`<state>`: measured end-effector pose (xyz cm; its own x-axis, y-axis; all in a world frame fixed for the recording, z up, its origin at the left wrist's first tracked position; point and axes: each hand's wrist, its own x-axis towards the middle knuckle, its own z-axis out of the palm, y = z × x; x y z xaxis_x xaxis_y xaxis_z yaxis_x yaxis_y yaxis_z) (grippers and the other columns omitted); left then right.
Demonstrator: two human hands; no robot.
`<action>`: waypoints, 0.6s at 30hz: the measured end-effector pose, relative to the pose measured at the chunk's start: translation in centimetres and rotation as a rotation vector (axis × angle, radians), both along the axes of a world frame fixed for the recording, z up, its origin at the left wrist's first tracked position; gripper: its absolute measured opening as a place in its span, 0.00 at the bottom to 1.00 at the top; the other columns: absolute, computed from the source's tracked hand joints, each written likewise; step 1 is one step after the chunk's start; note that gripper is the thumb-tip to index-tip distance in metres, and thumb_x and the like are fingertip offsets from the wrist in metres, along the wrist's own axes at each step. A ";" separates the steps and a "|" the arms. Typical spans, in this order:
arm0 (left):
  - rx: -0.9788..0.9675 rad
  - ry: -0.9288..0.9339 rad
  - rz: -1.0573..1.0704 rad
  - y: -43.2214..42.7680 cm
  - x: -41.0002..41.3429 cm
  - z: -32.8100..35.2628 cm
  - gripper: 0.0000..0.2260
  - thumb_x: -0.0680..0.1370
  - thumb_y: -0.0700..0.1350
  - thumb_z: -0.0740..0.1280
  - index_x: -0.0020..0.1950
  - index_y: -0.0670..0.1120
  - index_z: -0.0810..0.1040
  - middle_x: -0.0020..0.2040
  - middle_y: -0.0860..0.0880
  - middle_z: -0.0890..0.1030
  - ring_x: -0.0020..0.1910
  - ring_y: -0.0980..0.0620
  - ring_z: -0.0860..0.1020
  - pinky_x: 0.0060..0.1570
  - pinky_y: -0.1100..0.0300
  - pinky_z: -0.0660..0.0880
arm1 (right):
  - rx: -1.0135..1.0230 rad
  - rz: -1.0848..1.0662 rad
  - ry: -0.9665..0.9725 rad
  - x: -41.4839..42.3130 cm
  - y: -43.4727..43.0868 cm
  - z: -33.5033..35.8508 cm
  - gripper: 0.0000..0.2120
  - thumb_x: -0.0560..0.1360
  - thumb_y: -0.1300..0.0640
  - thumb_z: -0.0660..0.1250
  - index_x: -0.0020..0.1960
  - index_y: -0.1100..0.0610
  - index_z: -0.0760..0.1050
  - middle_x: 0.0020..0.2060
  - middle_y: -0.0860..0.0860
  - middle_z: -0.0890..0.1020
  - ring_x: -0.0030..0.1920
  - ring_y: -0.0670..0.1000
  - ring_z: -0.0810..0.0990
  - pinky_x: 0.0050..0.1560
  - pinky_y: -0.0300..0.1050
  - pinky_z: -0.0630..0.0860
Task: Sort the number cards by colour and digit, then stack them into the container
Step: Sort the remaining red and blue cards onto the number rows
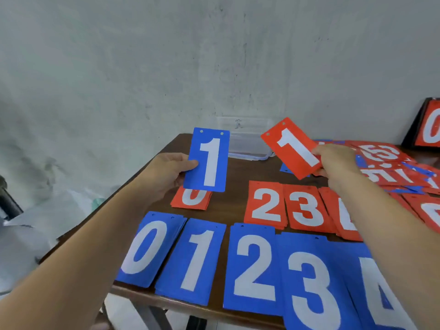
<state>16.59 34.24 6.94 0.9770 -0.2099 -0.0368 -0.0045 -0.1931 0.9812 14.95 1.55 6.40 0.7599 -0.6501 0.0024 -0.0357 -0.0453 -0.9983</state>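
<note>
**Op:** What can go wrong from here?

**Spotter:** Nearest first. Your blue 1 pile (195, 260) and blue 3 pile (309, 287) look to reach over the worktop (250, 170) front edge. Your rt forearm crosses just above the blue 4 pile (381, 294) and red 4 pile (342, 217). Drop that arm and you'd prob fan a pile or push it off.

**Op:** And the cards I've got?

**Spotter:** Your left hand (171, 170) pinches the blue 1 card (209, 160) by its left edge, above the red 0 pile (192, 198). Your right hand (333, 160) grips the red 1 card (292, 148) at its lower end, in the air. Same digit, two colours, so a swap is easy. There's no red 1 stack, only a bare gap between red 0 and the red 2 pile (265, 203). A careless drop could land skewed on a neighbour.

**Op:** Which way do they point?

**Spotter:** Blue 1 stands upright, long axis running away from you, hole end toward the wall. Red 1 is tilted, long axis diagonal, hole end up-left toward the clear container (247, 141) at the back. Square it first. The unsorted heap (385, 167) lies just beyond your rt hand.
</note>
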 end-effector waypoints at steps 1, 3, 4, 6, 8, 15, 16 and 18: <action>0.001 0.011 -0.026 0.8 -0.6 -0.1 0.08 0.79 0.42 0.66 0.40 0.44 0.80 0.51 0.43 0.85 0.49 0.46 0.83 0.53 0.52 0.77 | 0.010 0.000 0.008 -0.4 1.2 0.0 0.05 0.72 0.65 0.66 0.38 0.59 0.74 0.38 0.57 0.81 0.35 0.52 0.76 0.39 0.49 0.77; 0.003 0.034 -0.091 2.3 -1.9 -0.3 0.15 0.79 0.41 0.66 0.33 0.48 0.82 0.49 0.44 0.85 0.49 0.47 0.82 0.55 0.52 0.76 | 0.010 0.023 0.036 -1.3 3.5 -0.4 0.09 0.75 0.63 0.66 0.36 0.57 0.73 0.34 0.51 0.76 0.33 0.49 0.73 0.35 0.42 0.71; 0.008 0.050 -0.121 3.0 -2.6 -0.5 0.17 0.79 0.41 0.66 0.30 0.49 0.82 0.47 0.45 0.85 0.48 0.48 0.83 0.54 0.53 0.77 | 0.010 0.031 0.047 -1.8 4.7 -0.6 0.08 0.75 0.62 0.66 0.38 0.58 0.74 0.34 0.51 0.76 0.34 0.49 0.73 0.34 0.40 0.70; 0.016 0.088 -0.182 4.3 -3.8 -0.9 0.17 0.78 0.40 0.66 0.29 0.49 0.81 0.45 0.46 0.86 0.45 0.50 0.83 0.48 0.57 0.80 | -0.003 0.075 0.075 -2.8 7.2 -0.9 0.04 0.75 0.64 0.65 0.44 0.62 0.78 0.35 0.54 0.77 0.34 0.51 0.74 0.30 0.37 0.70; 0.049 0.121 -0.231 5.3 -4.6 -1.3 0.11 0.78 0.40 0.67 0.35 0.44 0.80 0.45 0.45 0.85 0.44 0.49 0.82 0.48 0.58 0.79 | -0.020 0.120 0.145 -3.2 9.2 -1.4 0.05 0.75 0.66 0.64 0.48 0.66 0.78 0.35 0.56 0.76 0.32 0.52 0.72 0.24 0.36 0.66; 0.226 0.147 -0.286 6.7 -7.7 -2.0 0.10 0.76 0.41 0.70 0.48 0.34 0.75 0.45 0.48 0.86 0.42 0.53 0.84 0.41 0.62 0.78 | -0.216 0.225 0.326 -3.7 13.3 -2.3 0.08 0.74 0.67 0.66 0.53 0.65 0.79 0.39 0.59 0.81 0.30 0.50 0.75 0.35 0.42 0.76; 0.248 0.140 -0.281 6.6 -8.1 -2.3 0.13 0.76 0.42 0.71 0.49 0.31 0.75 0.45 0.48 0.86 0.44 0.52 0.84 0.43 0.61 0.78 | -0.235 0.217 0.337 -3.6 13.7 -2.4 0.07 0.74 0.67 0.67 0.52 0.65 0.80 0.38 0.58 0.82 0.31 0.50 0.77 0.39 0.44 0.79; 0.273 0.115 -0.271 6.4 -8.7 -2.8 0.13 0.75 0.42 0.72 0.48 0.32 0.76 0.44 0.48 0.86 0.47 0.50 0.84 0.42 0.61 0.79 | -0.248 0.201 0.360 -3.4 14.1 -2.9 0.05 0.74 0.67 0.68 0.49 0.64 0.79 0.36 0.57 0.82 0.31 0.50 0.78 0.46 0.48 0.81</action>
<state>7.85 40.63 4.11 0.8741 -0.4266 -0.2324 0.0156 -0.4534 0.8911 11.54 15.66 3.51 0.8512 -0.5035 -0.1479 -0.3436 -0.3217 -0.8823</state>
